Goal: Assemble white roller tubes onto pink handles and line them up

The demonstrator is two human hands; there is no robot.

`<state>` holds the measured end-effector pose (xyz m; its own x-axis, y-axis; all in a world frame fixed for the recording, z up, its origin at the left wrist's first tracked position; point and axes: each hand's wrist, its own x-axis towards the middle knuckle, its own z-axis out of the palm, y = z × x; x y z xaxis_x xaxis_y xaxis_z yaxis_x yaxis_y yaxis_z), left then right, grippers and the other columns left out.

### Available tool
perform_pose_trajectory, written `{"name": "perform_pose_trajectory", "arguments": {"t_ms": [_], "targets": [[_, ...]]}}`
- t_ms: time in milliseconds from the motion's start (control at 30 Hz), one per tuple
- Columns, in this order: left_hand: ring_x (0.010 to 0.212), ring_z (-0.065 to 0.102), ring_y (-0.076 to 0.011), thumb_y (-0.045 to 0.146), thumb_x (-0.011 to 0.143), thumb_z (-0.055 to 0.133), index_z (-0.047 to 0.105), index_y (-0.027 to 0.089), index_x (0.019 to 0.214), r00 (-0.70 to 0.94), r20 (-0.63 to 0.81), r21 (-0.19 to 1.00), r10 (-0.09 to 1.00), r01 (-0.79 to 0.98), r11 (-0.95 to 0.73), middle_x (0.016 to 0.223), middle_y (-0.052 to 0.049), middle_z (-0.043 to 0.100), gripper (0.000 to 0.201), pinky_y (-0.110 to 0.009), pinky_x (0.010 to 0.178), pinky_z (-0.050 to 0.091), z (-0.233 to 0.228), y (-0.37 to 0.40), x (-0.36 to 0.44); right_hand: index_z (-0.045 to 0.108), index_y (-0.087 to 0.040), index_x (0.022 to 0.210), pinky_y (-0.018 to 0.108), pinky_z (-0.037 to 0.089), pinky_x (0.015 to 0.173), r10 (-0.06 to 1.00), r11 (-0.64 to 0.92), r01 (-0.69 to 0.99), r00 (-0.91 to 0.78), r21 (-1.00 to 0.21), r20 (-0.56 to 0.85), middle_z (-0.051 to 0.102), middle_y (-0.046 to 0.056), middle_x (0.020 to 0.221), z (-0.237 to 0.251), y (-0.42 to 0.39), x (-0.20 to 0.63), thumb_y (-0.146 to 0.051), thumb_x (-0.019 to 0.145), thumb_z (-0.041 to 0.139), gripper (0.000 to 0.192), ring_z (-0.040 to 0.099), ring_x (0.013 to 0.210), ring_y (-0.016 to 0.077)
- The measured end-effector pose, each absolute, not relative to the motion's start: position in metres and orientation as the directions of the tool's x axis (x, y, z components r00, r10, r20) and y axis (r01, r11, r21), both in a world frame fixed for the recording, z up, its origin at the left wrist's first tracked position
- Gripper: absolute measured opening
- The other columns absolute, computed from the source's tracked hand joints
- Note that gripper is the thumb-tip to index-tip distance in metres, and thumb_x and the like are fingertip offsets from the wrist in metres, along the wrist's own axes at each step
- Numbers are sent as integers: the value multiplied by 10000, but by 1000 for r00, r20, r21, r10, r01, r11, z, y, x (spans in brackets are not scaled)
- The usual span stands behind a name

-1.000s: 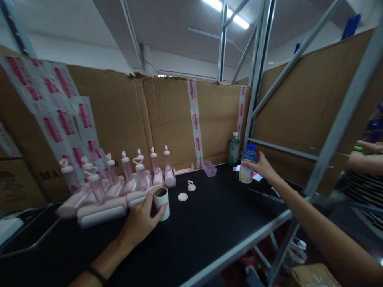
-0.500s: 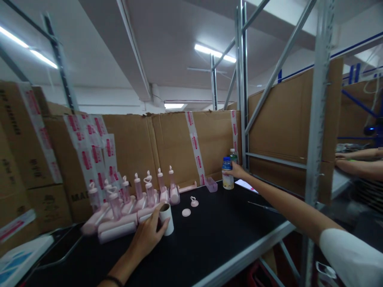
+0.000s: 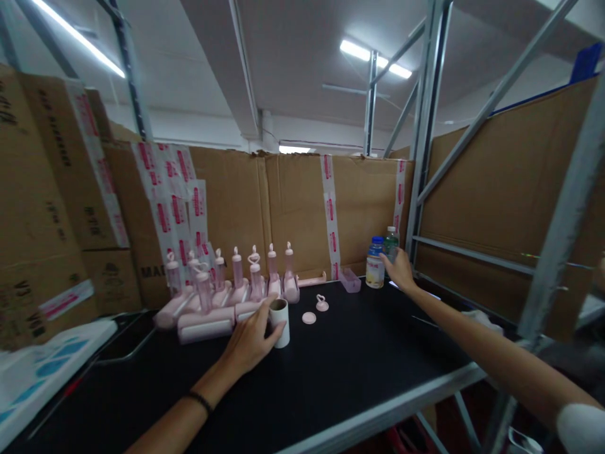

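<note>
My left hand (image 3: 250,340) wraps around a small white cup (image 3: 280,314) with a dark inside, which stands on the black table (image 3: 340,372). My right hand (image 3: 401,268) reaches far across to the back right corner. Its fingers are spread, with the tips against the right side of a blue-capped bottle (image 3: 375,271) standing on the table. A green bottle (image 3: 390,242) stands just behind that hand.
Several pink bottles on pink bases (image 3: 236,287) line the back left by the cardboard wall. Two pink lids (image 3: 315,311) and a small clear tray (image 3: 350,280) lie mid-table. A metal rack post (image 3: 425,145) rises at the right. Boxes are stacked at the left.
My right hand carried the blue-capped bottle toward the back corner, set it down and loosened off it. My left hand stayed on the white cup. The view shifted.
</note>
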<state>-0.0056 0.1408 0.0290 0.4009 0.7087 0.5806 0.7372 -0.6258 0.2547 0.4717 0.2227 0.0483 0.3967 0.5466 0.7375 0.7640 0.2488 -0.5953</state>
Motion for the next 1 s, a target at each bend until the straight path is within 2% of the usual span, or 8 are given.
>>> {"name": "perform_pose_trajectory", "arguments": {"t_ms": [67,100,167,233,333,567,767,1000], "targets": [[952,748,-287,451,969,534,411,198,1470,391,574,276,719,735,-619,1098,-100,752,575,-386,834,558,28,141,-5,566,-134,1221,505,485,1000,471,283,787,385,-549,794,639,223,1244,40,215,457,-477,938,556,445,611,1159,335],[952,746,-285,459,965,540,406,201,1463,387,569,288,726,733,-616,1098,-98,750,576,-385,830,554,27,141,-4,576,-147,1200,465,512,941,491,339,788,319,-515,811,664,193,1181,37,212,445,-466,956,534,404,643,1062,302],[940,743,-278,478,959,547,419,213,1428,371,556,321,743,729,-605,1076,-85,748,554,-374,807,548,27,142,-2,604,-178,1130,375,532,792,634,488,747,52,-451,772,698,118,1030,32,207,416,-449,980,520,321,661,858,232],[920,739,-268,491,957,546,442,223,1386,355,546,362,759,717,-596,1051,-71,744,516,-359,780,542,27,142,0,627,-191,1103,323,509,723,732,574,694,-198,-434,652,702,80,988,30,205,382,-468,979,558,311,650,803,197],[857,727,-254,503,959,543,445,223,1367,351,527,404,774,698,-591,1009,-58,735,503,-348,750,528,28,141,2,647,-179,1039,287,455,646,781,576,688,-303,-443,545,699,63,934,26,210,335,-505,938,640,342,616,726,169],[952,711,-266,466,950,573,447,234,1305,350,500,464,792,664,-586,1078,-70,716,443,-374,830,518,31,151,18,684,-160,865,250,386,618,798,574,686,-346,-447,494,686,36,780,9,229,298,-215,879,696,58,607,691,151],[926,698,-245,449,927,611,467,240,1206,353,558,480,751,600,-640,1077,-56,698,378,-359,807,518,37,168,48,709,-181,898,240,414,619,785,574,672,-289,-468,548,709,25,795,7,227,304,-257,907,693,79,622,683,144],[933,698,-249,477,908,646,464,246,1247,378,531,461,758,622,-633,1069,-52,705,449,-359,784,519,34,169,48,672,-175,899,270,450,705,778,514,701,-138,-494,613,734,56,871,16,237,327,-249,962,608,116,652,777,173]]}}
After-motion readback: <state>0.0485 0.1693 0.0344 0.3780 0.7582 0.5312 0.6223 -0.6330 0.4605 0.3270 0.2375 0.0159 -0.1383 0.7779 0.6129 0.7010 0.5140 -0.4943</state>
